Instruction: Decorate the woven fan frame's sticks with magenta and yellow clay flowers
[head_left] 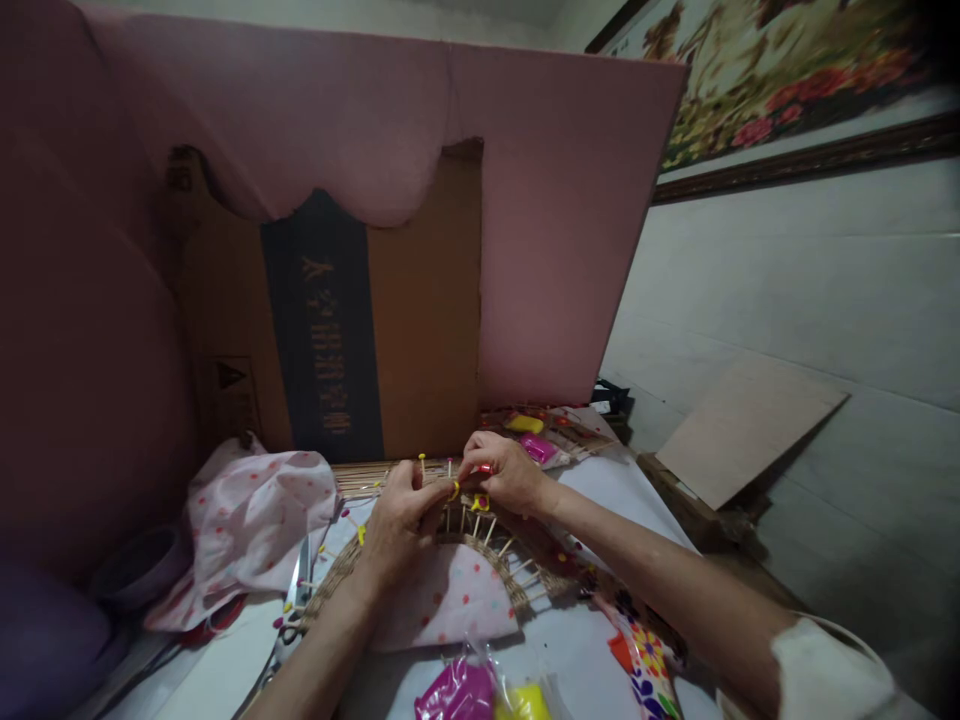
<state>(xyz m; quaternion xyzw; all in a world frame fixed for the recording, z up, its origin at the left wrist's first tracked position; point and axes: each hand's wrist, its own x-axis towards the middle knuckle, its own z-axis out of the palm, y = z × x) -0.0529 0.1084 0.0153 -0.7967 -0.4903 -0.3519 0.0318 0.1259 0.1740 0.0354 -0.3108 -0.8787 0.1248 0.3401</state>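
A woven straw arch (525,585) with thin sticks poking up from it lies on the white table (637,490). Small yellow and pink clay beads tip several sticks. My left hand (397,520) is closed, its fingers pinching a yellow clay bead (454,489) at the top of the arch. My right hand (506,470) is closed too, pinching a small red bit against a stick beside the left fingertips. A pink dotted cloth (450,600) fills the inside of the arch.
A cardboard box (375,330) draped in pink fabric stands right behind the work. Spotted cloth (247,520) and scissors (296,600) lie at left. Bags of pink clay (457,692) and yellow clay (525,703) sit near me, more clay packs (532,435) behind. A board (742,425) leans on the right wall.
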